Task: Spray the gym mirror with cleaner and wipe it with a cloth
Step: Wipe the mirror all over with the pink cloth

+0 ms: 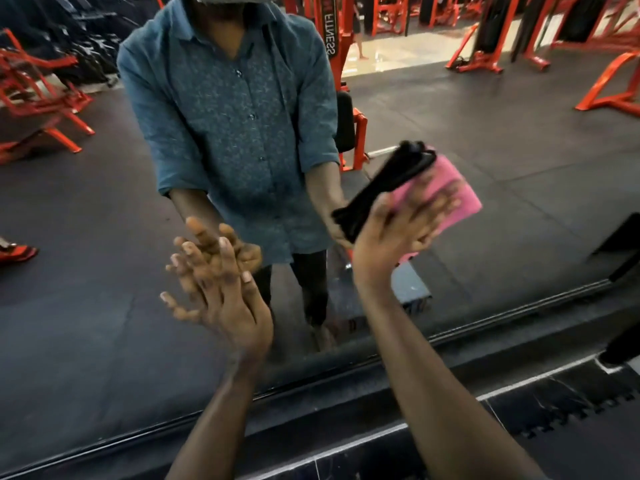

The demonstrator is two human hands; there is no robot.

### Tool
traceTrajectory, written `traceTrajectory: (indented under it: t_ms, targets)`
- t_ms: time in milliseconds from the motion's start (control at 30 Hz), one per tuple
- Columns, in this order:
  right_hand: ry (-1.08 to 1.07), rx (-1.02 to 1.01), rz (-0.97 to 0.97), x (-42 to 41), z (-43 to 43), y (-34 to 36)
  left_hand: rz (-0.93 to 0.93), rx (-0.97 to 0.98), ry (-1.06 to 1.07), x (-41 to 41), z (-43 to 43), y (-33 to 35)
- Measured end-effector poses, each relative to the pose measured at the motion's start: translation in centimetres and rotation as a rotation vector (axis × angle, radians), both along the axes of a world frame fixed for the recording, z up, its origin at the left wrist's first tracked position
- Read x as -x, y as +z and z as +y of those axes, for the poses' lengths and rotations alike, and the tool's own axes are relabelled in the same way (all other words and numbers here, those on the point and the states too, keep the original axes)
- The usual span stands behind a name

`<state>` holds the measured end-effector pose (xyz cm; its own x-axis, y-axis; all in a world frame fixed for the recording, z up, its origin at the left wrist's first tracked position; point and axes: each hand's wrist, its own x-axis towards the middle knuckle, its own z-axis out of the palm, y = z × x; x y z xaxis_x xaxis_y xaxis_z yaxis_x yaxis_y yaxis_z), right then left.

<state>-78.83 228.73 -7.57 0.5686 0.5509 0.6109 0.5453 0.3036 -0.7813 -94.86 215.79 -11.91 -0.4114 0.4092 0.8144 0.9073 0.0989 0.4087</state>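
A person stands close to a large gym mirror point(104, 237), seen from a head-worn camera looking down at both forearms. The right hand point(391, 237) presses a folded pink cloth point(450, 188) flat against the glass, fingers spread across it, with a black layer, perhaps a second cloth or backing, along its upper left edge. The wiping step appears to be under way. To do it well, the palm should likely keep even pressure and move in overlapping passes so no streaks remain near the lower frame point(485, 317). The left hand point(221, 299) is open, fingers straight and fanned, fingertips on or just at the glass, meeting their reflection. Both arms reach forward and upward from the bottom of the view, elbows slightly bent. No spray bottle is visible. Orange gym machines point(41, 98) show in the reflection.
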Motion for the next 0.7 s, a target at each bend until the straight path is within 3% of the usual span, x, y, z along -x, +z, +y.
traceTrajectory:
  t_ms: [133,233,367,400,467,533,600,700]
  targets:
    - [0.23,-0.003,-0.288,8.2,-6.6,-4.0,-0.079,-0.042,0.106,4.2,-0.9,1.2]
    - [0.3,0.125,-0.31,8.8,-8.6,-12.6,-0.036,-0.002,0.085,7.5,-1.4,1.1]
    - [0.143,0.411,0.205,6.6,-6.0,-16.3,0.01,0.045,0.043,8.9,-1.4,0.2]
    - [0.08,0.417,0.25,5.9,-4.5,-15.8,0.009,0.056,0.031,9.0,-1.4,0.1]
    - [0.007,0.397,0.343,5.5,-3.3,-12.0,0.02,0.075,0.008,9.1,-1.5,0.0]
    - [0.075,0.355,0.476,7.7,-4.4,-6.8,0.047,0.106,-0.04,9.4,-1.8,0.1]
    - [0.119,0.198,0.377,11.4,-6.3,-3.3,0.094,0.137,-0.118,9.6,-2.5,0.3]
    - [0.278,-0.008,-0.157,15.6,-10.0,-3.3,0.098,0.158,-0.27,10.0,-3.6,0.7]
